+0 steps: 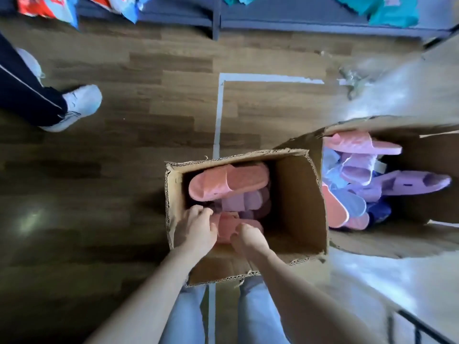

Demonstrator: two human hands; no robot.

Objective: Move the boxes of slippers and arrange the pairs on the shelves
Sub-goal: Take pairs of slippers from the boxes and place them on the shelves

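Observation:
An open cardboard box stands on the floor in front of me, holding pink and purple slippers. A pink slipper lies on top at the far side. Both my hands reach into the near side of the box. My left hand and my right hand have curled fingers around a pink slipper between them. A second, larger open box to the right holds several pink, purple and blue slippers.
A dark shelf unit runs along the top with colourful packages on it. Another person's legs and white shoes stand at the left. White tape lines mark the wooden floor. A dark metal frame shows at bottom right.

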